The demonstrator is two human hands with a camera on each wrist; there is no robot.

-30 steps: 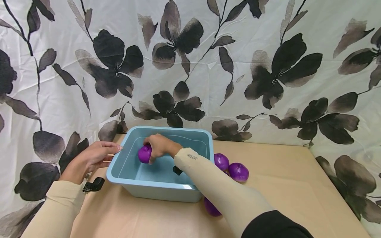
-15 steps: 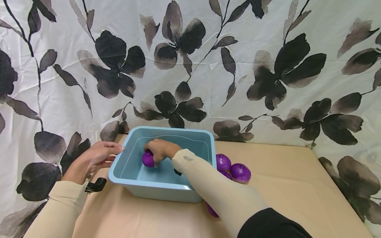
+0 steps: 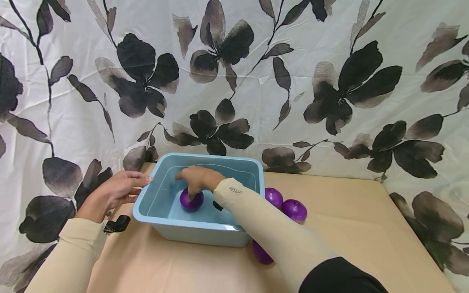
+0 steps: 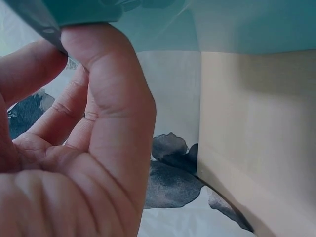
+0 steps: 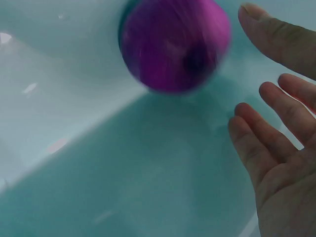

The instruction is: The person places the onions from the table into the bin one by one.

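Your right hand [image 3: 196,178] hangs inside the light-blue rectangular plastic tub [image 3: 154,217], fingers relaxed and spread above the round purple onion [image 3: 191,201], which sits on the tub floor toward its middle. In the head view the fingertips seem to brush the onion's top; you hold nothing. Your left hand [image 3: 113,193] grips the tub's rim at nine o'clock. Three more purple onions [image 3: 294,210] lie on the tan surface [image 3: 348,228] at three to four o'clock of the tub, close against its wall and each other; a small black clip [image 3: 116,224] lies at eight o'clock.

In the left wrist view, your left hand [image 4: 94,143] has its thumb over the rim and its fingers curled beneath, pinching the tub [image 4: 237,24] edge.

In the right wrist view, the right hand [image 5: 276,148] is fully open, fingers straight, and the onion [image 5: 175,44] is blurred and clear of them, near the tub's wall [image 5: 59,113].

The risks, as I judge them: the loose onion may roll on the smooth floor, and your sleeve, passing over the rim on its way out, could nudge the outside onions so that they roll across the surface.
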